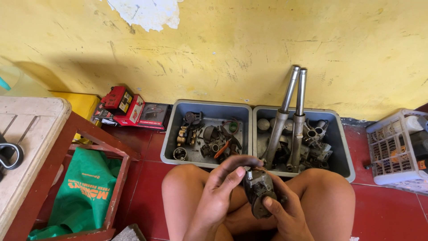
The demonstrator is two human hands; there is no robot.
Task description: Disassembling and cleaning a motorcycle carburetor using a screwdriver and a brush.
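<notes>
A big yellow wall (249, 49) stands at the back, and a red tiled floor (383, 209) lies below it. A person sits on the floor with bare knees apart. At the left is a pale wooden desk (26, 134), and next to it a red wooden crate (117, 178) holds a green bag (84, 192). Two grey tubs sit against the wall. The left tub (171, 134) is full of small metal parts. The right tub (345, 151) holds more parts, and two long metal fork tubes (290, 116) lean up out of it onto the wall. A white basket (392, 151) is at the far right. Red boxes (129, 109) lie by the wall.

Between the knees, the person holds a dark grey metal engine part (257, 192). Its long side runs up and down, away from the body, with its top end pointing at the tubs. The right hand (287, 214) wraps its fingers around the lower part from the side. The left hand (223, 189) curls its fingers over the top end and touches it there.
</notes>
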